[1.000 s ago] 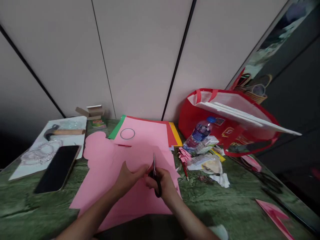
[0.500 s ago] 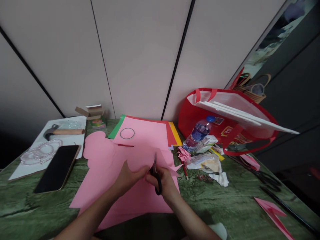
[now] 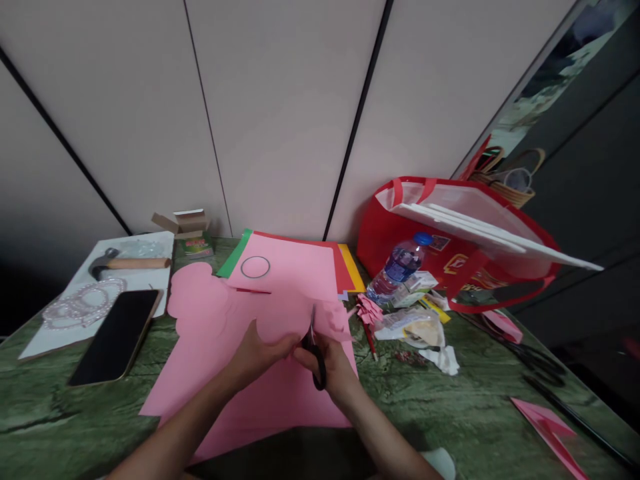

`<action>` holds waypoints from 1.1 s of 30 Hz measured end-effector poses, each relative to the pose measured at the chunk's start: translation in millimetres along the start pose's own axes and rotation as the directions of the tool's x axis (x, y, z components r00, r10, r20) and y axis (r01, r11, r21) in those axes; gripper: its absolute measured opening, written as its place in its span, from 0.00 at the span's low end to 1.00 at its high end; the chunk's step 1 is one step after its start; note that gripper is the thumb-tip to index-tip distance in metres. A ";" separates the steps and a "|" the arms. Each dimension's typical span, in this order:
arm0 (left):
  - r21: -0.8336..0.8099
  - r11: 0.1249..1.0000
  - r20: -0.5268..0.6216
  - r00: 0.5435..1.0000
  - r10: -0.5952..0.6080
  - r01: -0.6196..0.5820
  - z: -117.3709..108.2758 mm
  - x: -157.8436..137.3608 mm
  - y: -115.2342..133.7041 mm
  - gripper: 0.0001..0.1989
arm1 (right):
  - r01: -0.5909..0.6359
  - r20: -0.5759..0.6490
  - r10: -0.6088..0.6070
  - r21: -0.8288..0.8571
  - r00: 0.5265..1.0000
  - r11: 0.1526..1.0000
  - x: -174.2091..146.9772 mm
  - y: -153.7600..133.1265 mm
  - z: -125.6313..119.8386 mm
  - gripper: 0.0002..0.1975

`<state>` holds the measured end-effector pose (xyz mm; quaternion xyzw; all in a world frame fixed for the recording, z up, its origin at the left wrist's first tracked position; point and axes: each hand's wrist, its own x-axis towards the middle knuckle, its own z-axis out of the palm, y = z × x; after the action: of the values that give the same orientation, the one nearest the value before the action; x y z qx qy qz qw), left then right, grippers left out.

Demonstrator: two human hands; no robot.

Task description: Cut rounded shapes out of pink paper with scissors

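Observation:
My right hand (image 3: 336,365) is closed around black-handled scissors (image 3: 321,377), their blades pointing away from me over pink paper. A piece of pink paper (image 3: 283,319) is pinched by my left hand (image 3: 257,359), its thumb and fingers close to the blades. On the right of the scissors a curled pink offcut (image 3: 336,317) sticks up. Larger pink sheets (image 3: 250,427) lie under both hands. Left of them is a stack of scalloped pink cutouts (image 3: 193,293). A red pencil (image 3: 253,291) and a thin dark ring (image 3: 255,267) rest on the paper behind.
At left are a phone (image 3: 117,338), a hammer (image 3: 133,263), a beaded strand (image 3: 83,305) and a small open box (image 3: 195,241). To the right stand a water bottle (image 3: 400,267) and a red bag (image 3: 373,233). Another pair of scissors (image 3: 543,365) lies near the right edge.
The pink strip right of the blades has curled up and drawn back toward the scissors. Both hands stay in nearly the same place, still gripping paper and scissors.

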<state>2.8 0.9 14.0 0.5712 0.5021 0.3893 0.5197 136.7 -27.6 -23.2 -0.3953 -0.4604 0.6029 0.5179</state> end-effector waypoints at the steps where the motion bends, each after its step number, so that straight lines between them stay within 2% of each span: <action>1: -0.007 1.000 0.025 1.000 0.019 -0.019 0.0 0.0 -0.1 0.13 | 0.015 0.006 -0.015 0.019 1.000 1.000 -0.2 0.0 0.3 0.18; 3: -0.011 0.999 0.053 0.998 0.042 -0.042 -0.5 0.1 -0.8 0.12 | 0.022 0.021 -0.023 0.035 1.000 0.999 -0.4 -1.0 0.6 0.21; 7: 0.018 0.998 0.047 0.997 0.055 -0.056 -4.0 1.0 -4.7 0.16 | 0.013 0.040 -0.011 -0.063 0.999 0.998 0.3 -5.2 -0.6 0.16; 9: 0.043 0.998 0.065 0.997 0.050 -0.053 -6.3 1.7 -7.1 0.16 | 0.010 0.023 -0.008 -0.081 1.000 0.997 0.9 -6.4 -1.2 0.16; 14: 0.077 0.997 0.074 0.997 0.009 -0.014 -8.6 2.2 -9.1 0.15 | 0.002 -0.015 -0.003 -0.090 1.000 0.996 1.2 -6.2 -0.5 0.18; 21: 0.008 0.998 0.094 0.994 0.059 -0.060 -6.1 0.4 -6.3 0.13 | 0.012 -0.008 -0.013 -0.093 1.000 0.996 1.3 -1.8 -1.8 0.18; 27: 0.021 0.998 0.090 0.995 0.052 -0.054 -5.4 1.0 -6.9 0.13 | 0.034 0.005 -0.034 -0.063 0.999 0.997 1.2 2.2 -3.6 0.17; 33: 0.037 0.998 0.098 0.994 0.042 -0.046 -6.6 1.4 -9.4 0.13 | 0.008 0.009 -0.007 -0.058 1.000 0.998 0.3 -1.6 -1.6 0.17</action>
<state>-4.8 3.2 5.7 0.6105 0.4712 0.3625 0.5233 138.6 -27.0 -22.1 -0.4060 -0.4815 0.5890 0.5064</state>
